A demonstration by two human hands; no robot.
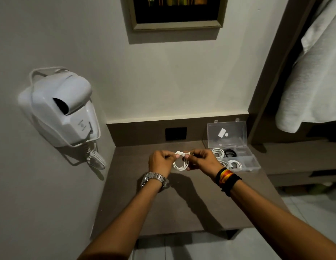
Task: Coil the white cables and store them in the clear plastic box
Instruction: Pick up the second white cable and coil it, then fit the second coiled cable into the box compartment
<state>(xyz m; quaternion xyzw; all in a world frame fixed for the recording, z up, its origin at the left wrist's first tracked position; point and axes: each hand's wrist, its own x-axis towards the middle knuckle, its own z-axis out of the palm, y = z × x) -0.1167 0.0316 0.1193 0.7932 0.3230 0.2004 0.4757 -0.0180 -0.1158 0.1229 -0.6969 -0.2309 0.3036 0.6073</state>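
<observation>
A: What do the 2 hands hold?

B: The left hand (pixel 159 162) and the right hand (pixel 201 160) both pinch the top of a white cable (pixel 180 162), a thin, smooth cord wound into a round coil that hangs between them above the matte brown counter (pixel 163 212). Fingers of each hand are closed on it.

A: And the box?

B: The clear plastic box (pixel 254 163) sits just right of the right hand, at the far right of the counter. Its glossy rectangular lid (pixel 227 134) stands open against the wall. Inside, dividers form compartments; 3 white coils (pixel 217 152) and 1 black ring (pixel 230 152) lie in them.

A: Anything else?

B: A metal-link watch (pixel 154 180) circles the left wrist, woven bands (pixel 226 178) the right. A white plastic hairdryer (pixel 60 107) with a spiral cord is mounted on the left wall.
</observation>
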